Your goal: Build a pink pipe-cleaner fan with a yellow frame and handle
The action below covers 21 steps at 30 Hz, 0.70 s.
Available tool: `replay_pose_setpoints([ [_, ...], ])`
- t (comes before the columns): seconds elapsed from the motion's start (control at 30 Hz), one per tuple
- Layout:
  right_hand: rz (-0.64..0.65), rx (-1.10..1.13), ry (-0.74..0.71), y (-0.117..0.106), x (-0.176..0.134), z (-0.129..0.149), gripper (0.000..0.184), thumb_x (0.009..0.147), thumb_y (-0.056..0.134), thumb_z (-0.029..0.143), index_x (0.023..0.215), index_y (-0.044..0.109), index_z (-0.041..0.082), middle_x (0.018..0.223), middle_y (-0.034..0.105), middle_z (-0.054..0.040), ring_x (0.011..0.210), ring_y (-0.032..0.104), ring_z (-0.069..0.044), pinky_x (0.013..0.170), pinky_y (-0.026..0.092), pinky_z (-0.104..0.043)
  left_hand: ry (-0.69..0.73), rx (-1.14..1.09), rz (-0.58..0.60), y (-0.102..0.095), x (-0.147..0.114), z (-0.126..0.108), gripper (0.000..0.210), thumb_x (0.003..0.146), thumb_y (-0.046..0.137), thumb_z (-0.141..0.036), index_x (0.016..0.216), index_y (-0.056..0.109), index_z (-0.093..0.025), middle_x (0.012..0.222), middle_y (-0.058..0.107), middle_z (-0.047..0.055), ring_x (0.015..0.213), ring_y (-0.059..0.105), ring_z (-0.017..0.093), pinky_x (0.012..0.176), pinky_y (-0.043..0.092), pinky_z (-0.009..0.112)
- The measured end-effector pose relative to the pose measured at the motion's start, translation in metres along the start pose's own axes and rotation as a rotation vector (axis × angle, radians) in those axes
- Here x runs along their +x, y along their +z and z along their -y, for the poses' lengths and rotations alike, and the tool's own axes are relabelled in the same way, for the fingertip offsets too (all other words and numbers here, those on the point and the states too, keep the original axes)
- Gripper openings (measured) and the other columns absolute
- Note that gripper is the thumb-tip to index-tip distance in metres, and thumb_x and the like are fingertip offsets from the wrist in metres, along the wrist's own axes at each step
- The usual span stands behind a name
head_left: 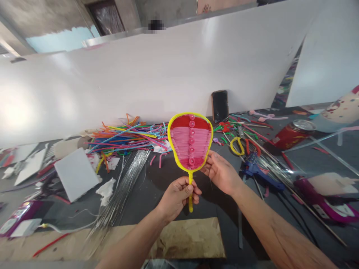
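A hand fan stands upright in front of me, with a yellow rim, a pink and red face and several pink round beads in a line down its middle. My left hand is closed round its yellow handle, thumb in front. At the lower right of the rim is my right hand, its fingers curled at the edge; some fingertips are hidden behind the fan. Behind the fan, to the left, lies a pile of coloured pipe cleaners. A blue glue gun lies right of my right hand.
A bundle of thin wires and a white square block lie left. Scissors with yellow handles, a red can and a purple device are right. A phone leans on the white partition. Cardboard lies in front.
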State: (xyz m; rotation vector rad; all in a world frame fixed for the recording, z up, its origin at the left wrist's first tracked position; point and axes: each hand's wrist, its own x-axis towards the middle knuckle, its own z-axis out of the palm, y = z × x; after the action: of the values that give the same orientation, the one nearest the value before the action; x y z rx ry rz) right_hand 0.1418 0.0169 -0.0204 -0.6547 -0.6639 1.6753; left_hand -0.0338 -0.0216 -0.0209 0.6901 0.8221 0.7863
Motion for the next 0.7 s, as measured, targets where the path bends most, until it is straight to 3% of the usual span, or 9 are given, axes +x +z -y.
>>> replay_pose_setpoints([
  [0.17, -0.079, -0.009, -0.064, -0.003, 0.003, 0.005, 0.024, 0.071, 0.079, 0.035, 0.091, 0.069, 0.025, 0.090, 0.075, -0.0005, 0.085, 0.069, -0.017, 0.079, 0.056, -0.032, -0.060, 0.027, 0.026, -0.002, -0.001, 0.003, 0.033, 0.069, 0.080, -0.037, 0.081, 0.060, -0.013, 0.073, 0.069, 0.005, 0.056, 0.062, 0.011, 0.059, 0.051, 0.024],
  [0.27, -0.100, -0.012, -0.075, -0.003, 0.002, 0.004, 0.027, 0.068, 0.081, 0.030, 0.092, 0.069, 0.024, 0.086, 0.075, -0.0002, 0.082, 0.069, -0.019, 0.076, 0.057, -0.034, -0.075, 0.093, 0.075, -0.005, 0.000, -0.001, 0.035, 0.069, 0.080, -0.038, 0.087, 0.064, -0.012, 0.082, 0.071, 0.009, 0.065, 0.066, 0.014, 0.069, 0.052, 0.029],
  [0.4, -0.087, -0.035, -0.050, -0.002, 0.000, 0.000, 0.029, 0.067, 0.082, 0.032, 0.092, 0.070, 0.023, 0.084, 0.075, -0.0004, 0.072, 0.068, -0.016, 0.068, 0.056, -0.030, 0.146, 0.107, 0.120, -0.013, 0.001, -0.019, 0.061, 0.061, 0.085, -0.040, 0.112, 0.063, -0.015, 0.110, 0.069, 0.014, 0.097, 0.066, 0.023, 0.091, 0.048, 0.035],
  [0.47, -0.073, -0.054, -0.012, 0.000, -0.002, -0.004, 0.028, 0.067, 0.082, 0.032, 0.091, 0.070, 0.023, 0.083, 0.074, 0.0001, 0.066, 0.065, -0.012, 0.060, 0.052, -0.024, 0.267, 0.060, 0.080, -0.019, 0.000, -0.030, 0.066, 0.064, 0.083, -0.043, 0.120, 0.058, -0.018, 0.115, 0.067, 0.014, 0.104, 0.065, 0.025, 0.092, 0.048, 0.036],
  [0.53, -0.053, -0.078, 0.028, 0.003, -0.004, -0.009, 0.027, 0.069, 0.081, 0.032, 0.092, 0.070, 0.023, 0.082, 0.074, 0.0005, 0.061, 0.062, -0.010, 0.055, 0.049, -0.020, 0.331, 0.015, 0.009, -0.023, -0.002, -0.038, 0.058, 0.070, 0.079, -0.043, 0.119, 0.058, -0.019, 0.111, 0.069, 0.012, 0.099, 0.066, 0.023, 0.089, 0.050, 0.035],
  [0.7, 0.025, -0.158, 0.117, 0.005, -0.008, -0.014, 0.032, 0.070, 0.080, 0.036, 0.097, 0.070, 0.023, 0.083, 0.073, -0.0006, 0.061, 0.062, -0.010, 0.059, 0.049, -0.023, 0.351, -0.002, -0.137, -0.026, -0.001, -0.044, 0.034, 0.078, 0.073, -0.033, 0.105, 0.062, -0.016, 0.095, 0.073, 0.006, 0.085, 0.070, 0.018, 0.081, 0.054, 0.030],
])
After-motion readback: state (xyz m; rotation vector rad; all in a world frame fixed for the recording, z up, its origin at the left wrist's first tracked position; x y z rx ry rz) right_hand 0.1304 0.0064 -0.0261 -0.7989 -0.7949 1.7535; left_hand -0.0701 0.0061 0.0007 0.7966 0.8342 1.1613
